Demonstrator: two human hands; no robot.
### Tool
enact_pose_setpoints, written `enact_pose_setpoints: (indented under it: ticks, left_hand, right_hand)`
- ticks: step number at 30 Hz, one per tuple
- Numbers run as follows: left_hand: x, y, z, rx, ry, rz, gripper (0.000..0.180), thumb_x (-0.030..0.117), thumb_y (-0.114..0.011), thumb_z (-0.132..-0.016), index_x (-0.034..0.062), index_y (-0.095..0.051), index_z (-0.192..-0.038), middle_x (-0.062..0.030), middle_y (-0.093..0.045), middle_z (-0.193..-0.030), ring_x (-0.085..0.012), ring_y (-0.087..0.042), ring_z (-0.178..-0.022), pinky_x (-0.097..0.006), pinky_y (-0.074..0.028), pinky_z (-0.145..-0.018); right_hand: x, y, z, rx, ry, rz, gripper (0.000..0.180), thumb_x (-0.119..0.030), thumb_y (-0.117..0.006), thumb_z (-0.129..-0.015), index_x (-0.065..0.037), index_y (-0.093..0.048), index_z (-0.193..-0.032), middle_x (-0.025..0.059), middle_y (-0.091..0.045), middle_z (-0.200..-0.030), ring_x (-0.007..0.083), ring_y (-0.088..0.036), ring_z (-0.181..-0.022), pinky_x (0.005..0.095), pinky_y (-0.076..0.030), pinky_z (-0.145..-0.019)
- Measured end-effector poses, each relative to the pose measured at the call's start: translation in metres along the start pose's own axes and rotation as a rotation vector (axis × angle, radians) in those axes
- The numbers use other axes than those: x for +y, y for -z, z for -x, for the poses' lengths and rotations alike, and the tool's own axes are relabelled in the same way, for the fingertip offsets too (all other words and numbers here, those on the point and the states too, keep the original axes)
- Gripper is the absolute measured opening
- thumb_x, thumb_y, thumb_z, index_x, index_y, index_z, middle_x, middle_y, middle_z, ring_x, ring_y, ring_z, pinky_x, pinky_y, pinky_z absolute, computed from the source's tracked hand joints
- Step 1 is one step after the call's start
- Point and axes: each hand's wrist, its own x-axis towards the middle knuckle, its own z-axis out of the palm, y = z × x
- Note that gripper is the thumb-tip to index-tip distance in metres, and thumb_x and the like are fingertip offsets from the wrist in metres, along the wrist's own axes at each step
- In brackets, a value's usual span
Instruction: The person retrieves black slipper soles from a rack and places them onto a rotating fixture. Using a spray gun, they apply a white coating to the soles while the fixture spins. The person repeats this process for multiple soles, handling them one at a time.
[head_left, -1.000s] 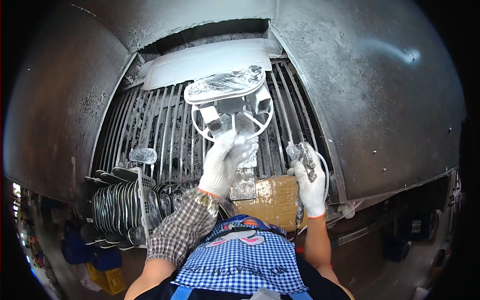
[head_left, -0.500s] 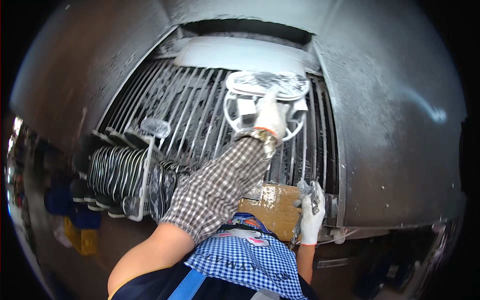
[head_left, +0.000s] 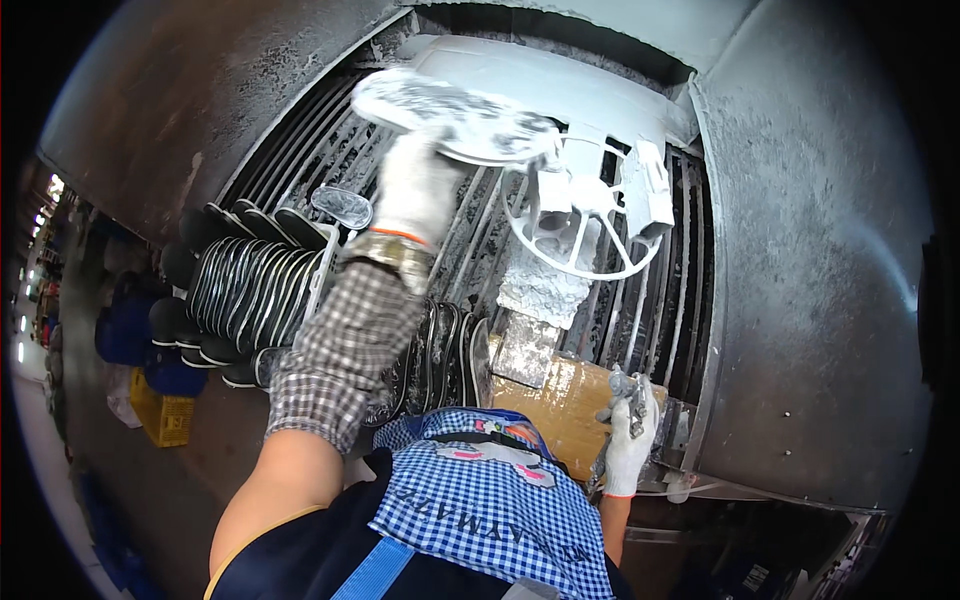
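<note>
My gloved left hand (head_left: 408,190) grips the near edge of a shoe sole (head_left: 455,120) with a white rim and a white-and-dark streaked face. The sole is tilted over the bars, left of a white spoked wheel stand (head_left: 590,195) with two upright blocks, its right end close to the nearer block. Some of the fingers are hidden under the sole. My gloved right hand (head_left: 630,445) is closed around a grey spray gun (head_left: 628,400), low at the right beside a brown cardboard sheet (head_left: 560,415).
Dark soles (head_left: 245,290) stand in a white rack at the left, and more dark soles (head_left: 440,350) stand nearer me. A small pale oval piece (head_left: 342,206) lies by the rack. Metal bars lie between booth walls (head_left: 810,250). A yellow crate (head_left: 162,408) sits lower left.
My left hand has carried the sole leftward off the wheel stand, leaving the stand's spokes and blocks exposed. My right hand still holds the spray gun low at the right.
</note>
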Motion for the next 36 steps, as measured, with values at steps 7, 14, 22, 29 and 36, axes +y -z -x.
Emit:
enact_pose_setpoints:
  ticks: [7,14,22,29,36]
  left_hand:
    - [-0.005,0.137,-0.041,0.318,0.106,0.05,0.065,-0.003,-0.048,-0.104,0.001,-0.025,-0.164,-0.0274,-0.039,-0.164,-0.0428,-0.048,-0.147,-0.067,-0.043,-0.122]
    - [-0.132,0.259,-0.018,0.521,0.542,0.221,0.038,0.008,-0.048,-0.107,-0.0081,-0.055,-0.14,-0.024,-0.062,-0.145,-0.0383,-0.061,-0.134,-0.056,-0.051,-0.115]
    - [-0.17,0.262,-0.033,0.46,0.513,0.344,0.056,-0.001,-0.047,-0.103,-0.0003,-0.038,-0.158,-0.0262,-0.047,-0.161,-0.0419,-0.051,-0.145,-0.062,-0.034,-0.129]
    - [-0.146,0.36,-0.037,0.368,0.549,-0.426,0.017,0.024,-0.065,-0.103,0.0079,-0.068,-0.108,-0.0061,-0.053,-0.08,-0.021,-0.05,-0.065,-0.039,-0.041,-0.054]
    - [-0.075,0.166,0.027,-0.293,0.702,-1.269,0.065,0.056,-0.072,-0.094,-0.0008,-0.075,-0.125,-0.0172,-0.075,-0.126,-0.028,-0.068,-0.12,-0.042,-0.05,-0.106]
  right_hand:
    - [0.009,-0.004,-0.004,-0.084,-0.069,-0.012,0.062,-0.013,-0.063,-0.106,0.002,-0.042,-0.162,0.0124,-0.066,-0.139,0.0131,-0.065,-0.098,0.0284,-0.055,-0.083]
    - [0.006,-0.015,-0.012,-0.019,-0.047,-0.015,0.057,-0.014,-0.063,-0.103,0.004,-0.048,-0.155,0.0112,-0.068,-0.12,0.0135,-0.066,-0.084,0.0296,-0.056,-0.076]
    - [-0.011,-0.022,-0.006,0.027,-0.062,0.123,0.059,-0.012,-0.062,-0.102,0.004,-0.047,-0.156,0.0122,-0.069,-0.12,0.0138,-0.066,-0.083,0.0295,-0.055,-0.078]
    - [0.02,-0.02,-0.01,-0.051,-0.075,0.06,0.055,-0.014,-0.064,-0.104,0.003,-0.049,-0.155,0.0088,-0.068,-0.113,0.0129,-0.066,-0.084,0.0292,-0.055,-0.077]
    - [0.018,-0.019,-0.007,-0.073,-0.156,0.067,0.062,-0.013,-0.062,-0.103,0.003,-0.043,-0.161,0.0094,-0.069,-0.127,0.0118,-0.063,-0.091,0.0269,-0.053,-0.082]
